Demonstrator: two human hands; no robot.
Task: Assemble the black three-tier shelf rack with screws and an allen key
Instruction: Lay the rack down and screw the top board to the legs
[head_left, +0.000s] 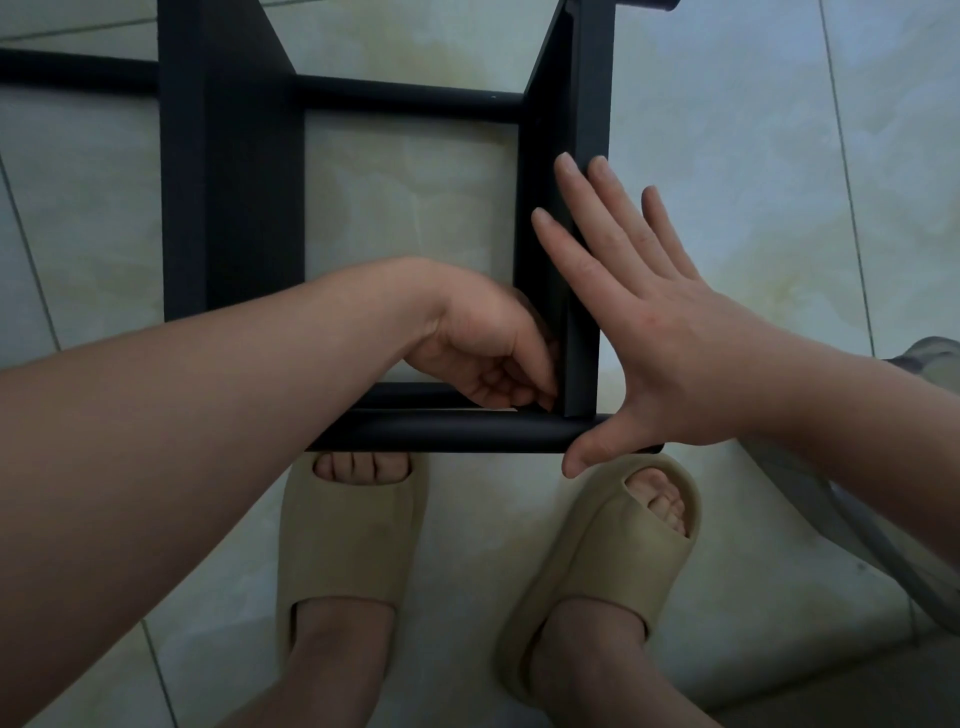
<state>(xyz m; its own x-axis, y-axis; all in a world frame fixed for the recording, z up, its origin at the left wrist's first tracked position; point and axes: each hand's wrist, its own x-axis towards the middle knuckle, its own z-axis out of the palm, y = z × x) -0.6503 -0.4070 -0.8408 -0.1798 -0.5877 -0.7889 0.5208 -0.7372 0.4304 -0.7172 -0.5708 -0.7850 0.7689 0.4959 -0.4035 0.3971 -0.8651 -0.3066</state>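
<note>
My right hand (654, 332) lies flat with its fingers (587, 208) spread along the outer face of the right side panel (587, 104) of the black shelf rack (234, 182), thumb across the end of the near round tube (441, 434). My left hand (483, 353) reaches inside the frame, fingertips bunched at the corner where panel meets tube; whether they pinch anything cannot be told. The rack sits on the tiled floor (405, 197), just ahead of my beige slides (353, 535).
</note>
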